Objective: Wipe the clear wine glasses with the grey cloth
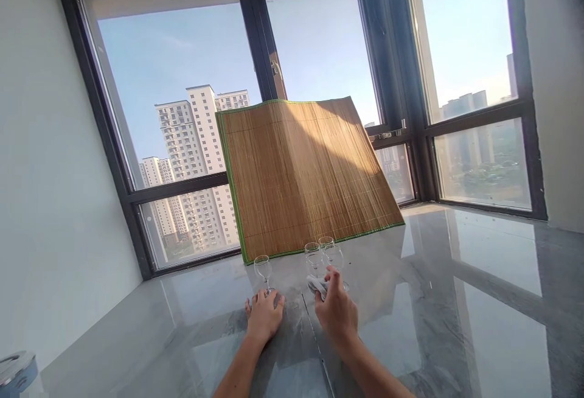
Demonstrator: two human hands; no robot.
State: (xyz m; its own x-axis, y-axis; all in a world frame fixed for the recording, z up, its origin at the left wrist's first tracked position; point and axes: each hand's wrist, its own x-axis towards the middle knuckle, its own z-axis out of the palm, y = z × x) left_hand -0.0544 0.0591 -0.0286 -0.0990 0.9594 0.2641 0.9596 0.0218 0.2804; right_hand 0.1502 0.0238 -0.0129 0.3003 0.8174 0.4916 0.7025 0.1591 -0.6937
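Note:
My left hand lies flat on the glossy grey marble floor, fingers spread, its fingertips at the foot of a small clear wine glass. My right hand is closed on a crumpled white cloth. Just beyond that hand stand two more clear wine glasses, one left and one right, close together. All three glasses are upright.
A bamboo mat with green edging leans against the dark-framed windows behind the glasses. A white wall runs along the left. A round grey lidded object sits at the bottom left corner.

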